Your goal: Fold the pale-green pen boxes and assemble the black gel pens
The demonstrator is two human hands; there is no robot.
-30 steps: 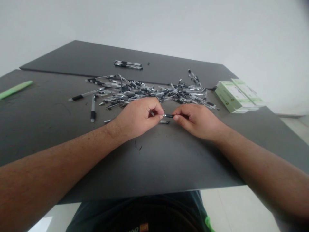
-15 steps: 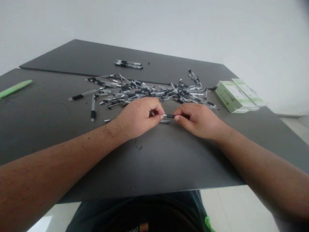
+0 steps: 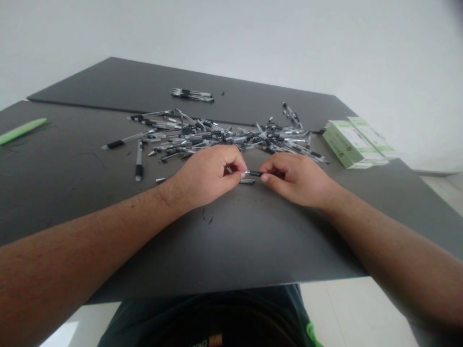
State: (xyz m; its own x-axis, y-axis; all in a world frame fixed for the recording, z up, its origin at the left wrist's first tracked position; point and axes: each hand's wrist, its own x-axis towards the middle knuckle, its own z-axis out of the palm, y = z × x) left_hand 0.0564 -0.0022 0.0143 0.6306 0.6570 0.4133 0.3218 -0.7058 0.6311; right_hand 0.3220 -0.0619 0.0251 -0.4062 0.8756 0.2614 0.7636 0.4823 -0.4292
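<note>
Between my two hands, just above the dark table (image 3: 231, 250), runs a pen (image 3: 254, 173) with a black grip. The fingers and thumb of my left hand (image 3: 215, 173) pinch its left part, while my right hand (image 3: 294, 176) pinches the right end of the dark section. Both pen ends are hidden by my fingers. Below it, partly covered by my left hand, lie a few pens (image 3: 248, 181) on the tabletop. Right behind my hands spreads a heap of clear pens with black grips (image 3: 202, 137).
Green-and-white boxes (image 3: 356, 144) stand at the right. A small row of pens (image 3: 191, 95) and a tiny black piece (image 3: 223, 93) lie at the back. One pen (image 3: 139, 161) lies left of the heap, and a long green object (image 3: 23, 131) is at far left.
Almost nothing differs. The view has shifted very slightly; both hands keep the same pinch on the pen.
</note>
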